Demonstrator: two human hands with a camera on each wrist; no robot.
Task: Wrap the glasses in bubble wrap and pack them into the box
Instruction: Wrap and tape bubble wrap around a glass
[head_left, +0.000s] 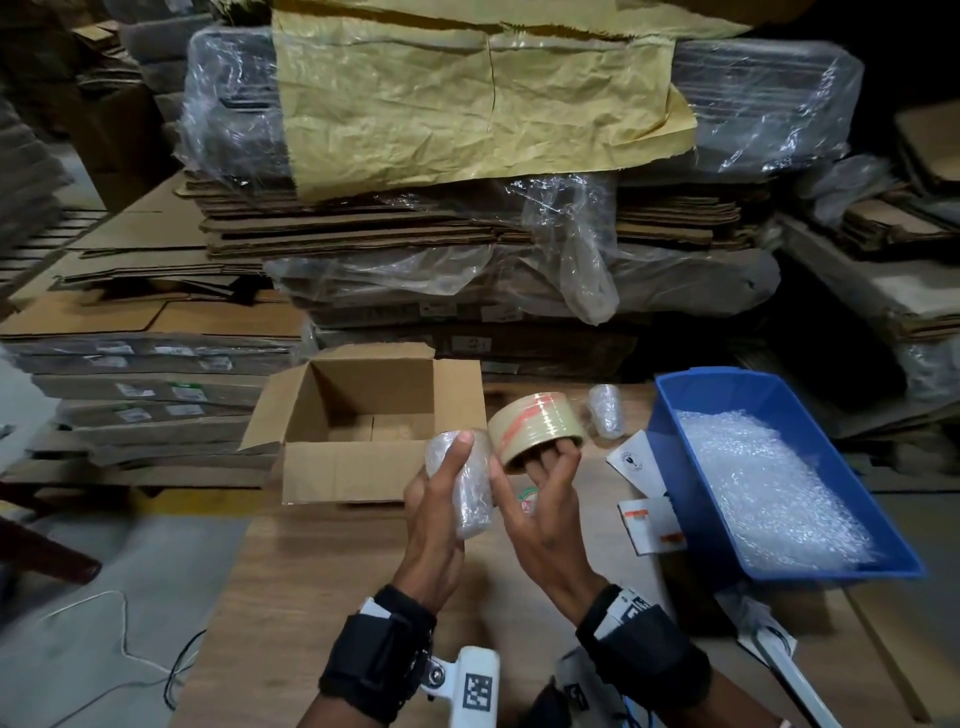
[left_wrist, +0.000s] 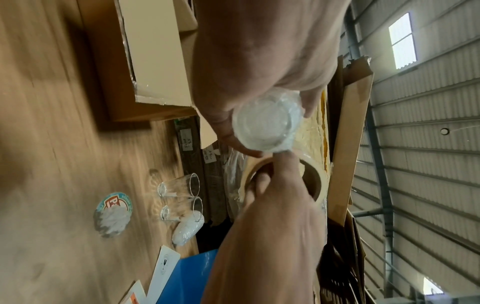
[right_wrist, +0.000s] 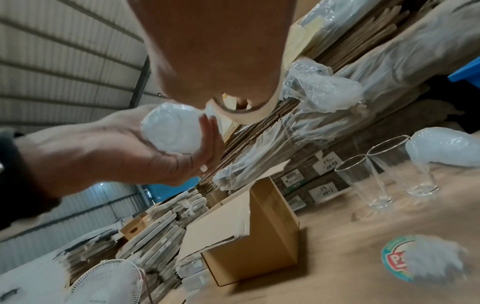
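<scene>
My left hand (head_left: 441, 499) grips a bubble-wrapped glass (head_left: 465, 486) upright in front of the open cardboard box (head_left: 332, 473). My right hand (head_left: 545, 493) holds a roll of clear packing tape (head_left: 535, 428) beside it, fingers hooked through the core. In the left wrist view the wrapped glass (left_wrist: 267, 127) shows end-on against the tape roll (left_wrist: 314, 185). Two bare glasses (right_wrist: 363, 183) (right_wrist: 405, 168) stand on the table. Another wrapped glass (head_left: 605, 410) lies behind them.
A blue bin (head_left: 675, 452) filled with bubble wrap (head_left: 769, 478) sits at the right on the wooden table (head_left: 337, 597). Printed cards (head_left: 649, 525) lie beside the bin, and a round sticker (left_wrist: 114, 205) lies near the glasses. Stacks of flattened cartons (head_left: 441, 234) rise behind the table.
</scene>
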